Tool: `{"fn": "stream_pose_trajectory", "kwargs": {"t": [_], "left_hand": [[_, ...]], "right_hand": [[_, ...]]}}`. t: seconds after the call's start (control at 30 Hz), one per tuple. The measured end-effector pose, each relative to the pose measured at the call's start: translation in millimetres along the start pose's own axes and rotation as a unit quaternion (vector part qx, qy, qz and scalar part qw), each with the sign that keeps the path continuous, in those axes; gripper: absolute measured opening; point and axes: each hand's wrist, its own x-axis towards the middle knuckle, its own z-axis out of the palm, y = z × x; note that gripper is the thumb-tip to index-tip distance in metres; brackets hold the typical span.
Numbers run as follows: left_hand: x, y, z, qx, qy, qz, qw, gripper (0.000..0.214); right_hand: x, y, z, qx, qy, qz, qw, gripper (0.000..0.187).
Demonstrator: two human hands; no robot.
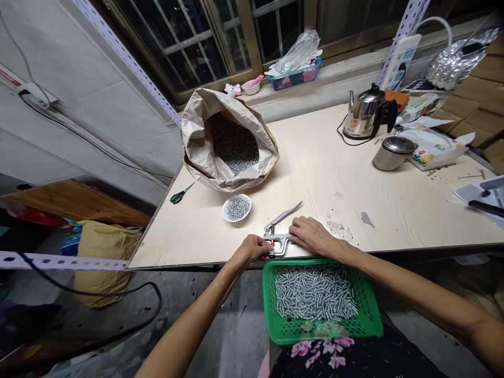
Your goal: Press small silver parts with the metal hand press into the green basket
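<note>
A grey metal pair of snap-fastener pliers (280, 242) lies at the table's front edge, its long upper handle raised and a spring and a red piece near the jaw. My right hand (311, 233) is closed around the lower handle. With fingertips pinched together, my left hand (254, 248) is at the jaw end; what it holds, if anything, is too small to make out. Below the edge, a green plastic basket (271, 331) full of small silvery screw-like pieces rests at my lap. Behind the pliers stands a small white bowl (237, 218) of similar pieces.
A large open paper-lined sack (195, 152) of small metal pieces stands at the back left. Green-handled scissors (179, 196) lie left of it. An electric kettle (364, 118), a metal canister (389, 157) and a tissue pack (433, 149) occupy the right side. A grey scrap (367, 219) lies nearer.
</note>
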Motion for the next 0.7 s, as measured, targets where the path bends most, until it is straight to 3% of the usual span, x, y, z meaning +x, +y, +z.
{"fn": "stream_pose_trajectory", "kwargs": {"t": [0.13, 0.27, 0.33, 0.43, 0.5, 0.6, 0.7], "left_hand": [[3.7, 4.4, -0.4, -0.004, -0.008, -0.044, 0.999, 0.034], [5.6, 4.4, -0.2, -0.02, -0.009, -0.072, 0.997, 0.033], [5.6, 4.4, -0.2, -0.029, -0.009, -0.068, 0.997, 0.032], [5.3, 5.7, -0.4, -0.03, -0.014, -0.076, 0.997, 0.031], [5.2, 6.9, -0.5, -0.027, -0.016, -0.083, 0.996, 0.03], [5.1, 8.3, -0.4, -0.023, -0.018, -0.084, 0.996, 0.031], [4.6, 9.1, 0.5, -0.018, -0.015, -0.086, 0.996, 0.031]], "right_hand": [[8.9, 11.8, -8.9, -0.033, 0.046, 0.026, 0.998, 0.02], [19.9, 33.3, -10.9, -0.031, 0.053, 0.046, 0.997, 0.025], [21.4, 43.5, -9.5, -0.006, 0.037, 0.009, 0.999, 0.04], [19.5, 54.8, -6.9, 0.027, -0.008, -0.04, 0.999, 0.082], [17.3, 59.0, -6.2, 0.036, -0.036, -0.063, 0.997, 0.099], [14.1, 60.0, -7.6, 0.039, -0.053, -0.067, 0.996, 0.106], [11.2, 56.1, -11.3, 0.026, -0.053, -0.013, 0.998, 0.108]]}}
